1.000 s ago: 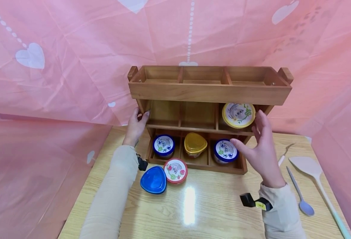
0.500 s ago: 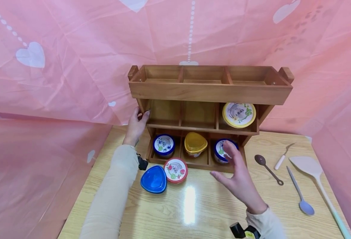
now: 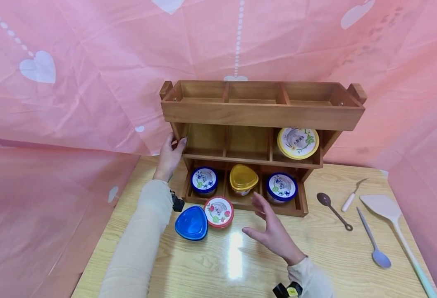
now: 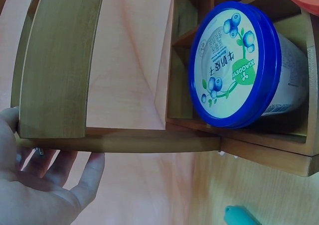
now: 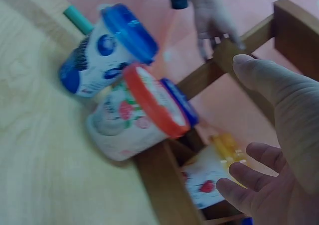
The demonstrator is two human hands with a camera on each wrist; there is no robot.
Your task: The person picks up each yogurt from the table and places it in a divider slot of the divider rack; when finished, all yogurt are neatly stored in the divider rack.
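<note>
A three-tier wooden shelf (image 3: 263, 114) stands at the back of the table. My left hand (image 3: 170, 157) grips its left side, fingers round the upright. Over the table, my right hand (image 3: 273, 235) has fingers spread and holds nothing; the nearest tubs are the red-lidded tub (image 3: 218, 212) and the yellow triangular-lidded tub (image 3: 243, 178). The red-lidded one stands before the shelf, against a blue triangular-lidded tub (image 3: 191, 223). Blue-lidded tubs sit in the bottom tier's left (image 4: 234, 65) and right compartments, flanking the yellow triangular one. Above, a yellow-lidded tub (image 3: 298, 143) fills the middle tier's right compartment.
To the right lie a brown spoon (image 3: 324, 200), a small white-handled tool (image 3: 348, 202), a lilac spoon (image 3: 381, 259) and a white spatula (image 3: 381, 206) with a pale green handle. A pink curtain (image 3: 106, 62) hangs behind the table.
My right hand has left the yellow-lidded tub and moved down and left, past the right blue-lidded tub, toward the table's middle. My left hand has stayed on the shelf.
</note>
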